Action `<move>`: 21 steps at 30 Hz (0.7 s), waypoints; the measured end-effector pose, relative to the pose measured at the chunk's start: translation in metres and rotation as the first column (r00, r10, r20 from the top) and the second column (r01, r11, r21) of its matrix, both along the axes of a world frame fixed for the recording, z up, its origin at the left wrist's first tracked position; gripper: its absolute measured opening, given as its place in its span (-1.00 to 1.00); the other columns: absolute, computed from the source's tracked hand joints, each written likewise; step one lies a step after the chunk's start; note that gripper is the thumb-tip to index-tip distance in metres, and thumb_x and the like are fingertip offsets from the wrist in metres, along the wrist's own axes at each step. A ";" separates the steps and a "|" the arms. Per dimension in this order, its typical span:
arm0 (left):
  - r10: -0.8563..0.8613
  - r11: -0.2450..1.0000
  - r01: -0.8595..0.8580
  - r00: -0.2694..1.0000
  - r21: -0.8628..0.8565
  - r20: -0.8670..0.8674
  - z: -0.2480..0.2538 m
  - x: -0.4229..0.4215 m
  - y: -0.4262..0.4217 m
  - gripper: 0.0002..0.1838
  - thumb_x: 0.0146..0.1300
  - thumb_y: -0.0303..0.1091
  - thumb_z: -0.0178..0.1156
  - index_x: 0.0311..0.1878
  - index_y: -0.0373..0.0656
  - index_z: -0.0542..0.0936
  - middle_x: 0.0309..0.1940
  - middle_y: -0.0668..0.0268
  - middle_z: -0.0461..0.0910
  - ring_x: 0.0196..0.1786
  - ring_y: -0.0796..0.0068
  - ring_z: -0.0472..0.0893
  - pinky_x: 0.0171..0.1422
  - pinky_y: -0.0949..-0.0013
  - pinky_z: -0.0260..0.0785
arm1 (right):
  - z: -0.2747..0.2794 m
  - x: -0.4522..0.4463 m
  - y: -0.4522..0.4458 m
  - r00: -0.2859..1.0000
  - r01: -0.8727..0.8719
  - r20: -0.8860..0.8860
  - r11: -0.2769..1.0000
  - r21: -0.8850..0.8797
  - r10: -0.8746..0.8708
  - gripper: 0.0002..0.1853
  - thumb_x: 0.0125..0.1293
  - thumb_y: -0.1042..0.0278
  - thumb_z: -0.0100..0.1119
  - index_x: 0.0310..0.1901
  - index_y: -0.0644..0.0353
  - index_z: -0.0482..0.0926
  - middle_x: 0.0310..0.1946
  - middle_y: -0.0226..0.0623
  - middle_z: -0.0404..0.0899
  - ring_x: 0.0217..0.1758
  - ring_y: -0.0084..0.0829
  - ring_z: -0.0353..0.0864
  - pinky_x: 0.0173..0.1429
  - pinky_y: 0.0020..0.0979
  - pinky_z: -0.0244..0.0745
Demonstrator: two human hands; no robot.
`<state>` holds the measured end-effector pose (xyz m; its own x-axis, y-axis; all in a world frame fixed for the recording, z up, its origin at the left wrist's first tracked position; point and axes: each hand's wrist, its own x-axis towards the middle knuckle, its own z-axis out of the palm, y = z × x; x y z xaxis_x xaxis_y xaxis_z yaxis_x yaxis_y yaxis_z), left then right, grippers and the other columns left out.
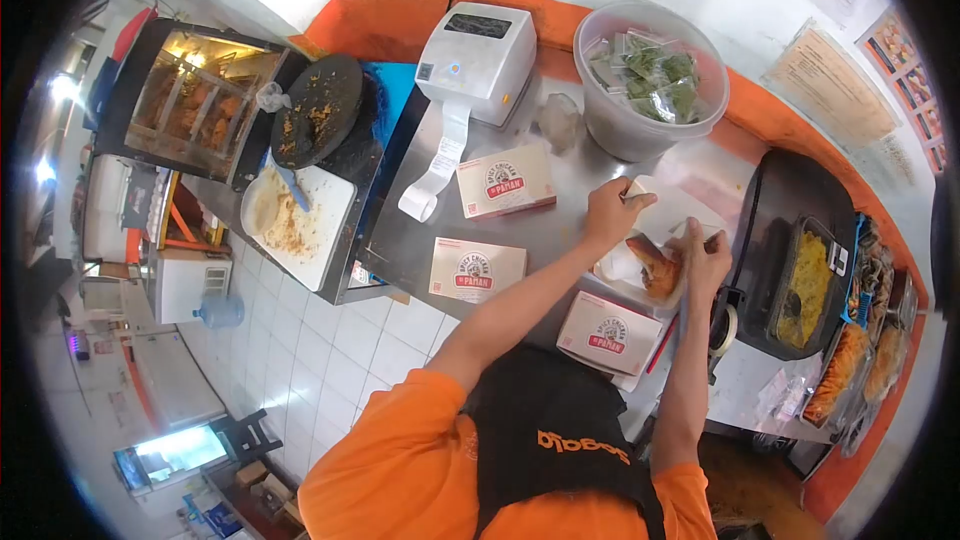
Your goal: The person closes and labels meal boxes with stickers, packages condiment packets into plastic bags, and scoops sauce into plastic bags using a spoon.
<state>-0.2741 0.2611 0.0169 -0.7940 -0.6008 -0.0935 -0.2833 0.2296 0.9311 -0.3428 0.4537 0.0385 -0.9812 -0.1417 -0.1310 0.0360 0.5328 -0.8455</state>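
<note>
An open white takeaway box [617, 268] sits on the metal counter in front of me, with a browned piece of chicken [655, 266] inside. My left hand [612, 213] pinches the box's raised edge at its far left. On the opposite side, my right hand [704, 256] has fingers closed on the right edge. Just below the open box is a closed printed box [609, 333]. Two more closed boxes, an upper one [506, 183] and a lower one [478, 269], lie left of my left forearm.
A label printer [477, 55] trails a paper strip [440, 168]. Behind my hands stands a clear tub [650, 80] of bagged green leaves. At right is a black container [800, 285] with yellow food. A mortar [318, 112] and white cutting board [322, 230] are left, near a food warmer [200, 110].
</note>
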 end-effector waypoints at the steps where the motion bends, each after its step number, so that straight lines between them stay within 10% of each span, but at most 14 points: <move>1: 0.000 1.000 -0.002 0.996 -0.022 -0.087 0.002 0.002 0.004 -0.59 0.21 -0.26 0.44 0.10 -0.22 0.74 -0.22 0.01 0.76 -0.28 0.24 0.71 -0.13 0.21 0.55 | -0.003 -0.002 0.002 1.000 -0.018 -0.024 0.989 -0.145 0.015 -0.77 0.48 0.38 0.30 0.03 0.36 0.72 -0.08 -0.23 0.75 -0.13 -0.51 0.66 0.00 -0.44 0.57; 3: -0.010 0.998 -0.008 0.967 -0.066 -0.255 0.006 0.010 0.006 -0.69 0.17 -0.38 0.38 0.01 -0.18 0.78 -0.22 0.00 0.77 -0.28 0.23 0.72 -0.13 0.17 0.56 | -0.013 -0.004 0.020 0.997 -0.056 -0.072 0.905 -0.421 0.028 -0.79 0.47 0.47 0.25 0.04 0.36 0.73 0.08 -0.09 0.74 0.02 -0.46 0.68 0.14 -0.40 0.57; 7: -0.376 0.908 0.319 0.906 -0.270 -0.194 -0.014 0.050 -0.037 -0.57 0.07 -0.55 0.28 0.06 -0.07 0.78 -0.12 0.02 0.77 -0.23 0.19 0.73 -0.08 0.18 0.55 | -0.007 -0.010 0.079 0.930 -0.331 0.084 0.916 -0.226 0.357 -0.61 0.36 0.73 0.08 0.12 0.22 0.73 0.45 0.15 0.48 0.52 -0.17 0.50 0.43 -0.33 0.43; 11: -0.545 0.823 0.554 0.833 -0.128 0.097 -0.004 0.078 -0.048 -0.49 0.07 -0.67 0.26 0.14 -0.09 0.69 -0.01 0.00 0.76 -0.08 0.23 0.75 0.05 0.24 0.55 | 0.011 0.009 0.068 0.813 -0.576 0.216 0.800 0.168 0.540 -0.44 0.19 0.85 0.17 0.14 0.02 0.72 0.42 0.13 0.52 0.49 -0.03 0.54 0.48 -0.30 0.43; 15: -0.588 0.809 0.563 0.762 0.169 0.273 -0.002 0.081 -0.048 -0.55 0.12 -0.72 0.31 0.10 -0.14 0.62 0.04 0.09 0.76 0.16 0.33 0.74 0.26 0.27 0.56 | -0.009 0.014 0.060 0.765 -0.618 0.129 0.776 -0.125 0.630 -0.36 0.17 0.87 0.29 0.29 0.11 0.66 0.42 -0.02 0.56 0.41 -0.24 0.60 0.46 -0.35 0.46; 18: -0.536 0.697 0.538 0.830 0.475 -0.154 -0.019 0.088 -0.063 -0.49 0.18 -0.68 0.37 0.21 -0.13 0.61 0.09 0.23 0.75 0.23 0.39 0.70 0.37 0.30 0.53 | -0.021 0.004 0.064 0.732 -0.538 0.263 0.770 -0.343 0.629 -0.30 0.19 0.86 0.33 0.39 0.17 0.58 0.42 -0.14 0.56 0.36 -0.41 0.59 0.45 -0.38 0.46; 21: -0.527 0.708 0.524 0.838 0.474 -0.140 -0.002 0.093 -0.076 -0.41 0.19 -0.69 0.38 0.31 -0.13 0.59 0.13 0.30 0.73 0.17 0.45 0.70 0.36 0.37 0.54 | -0.011 -0.006 0.061 0.680 -0.563 0.319 0.749 -0.351 0.660 -0.27 0.23 0.84 0.33 0.45 0.19 0.53 0.43 -0.19 0.56 0.34 -0.49 0.56 0.46 -0.39 0.46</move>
<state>-0.1812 0.1846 0.0145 -0.9663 0.0373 -0.2545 -0.2572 -0.1267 0.9580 -0.3490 0.5143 0.0274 -0.5259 -0.7618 -0.3783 0.1220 0.3726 -0.9199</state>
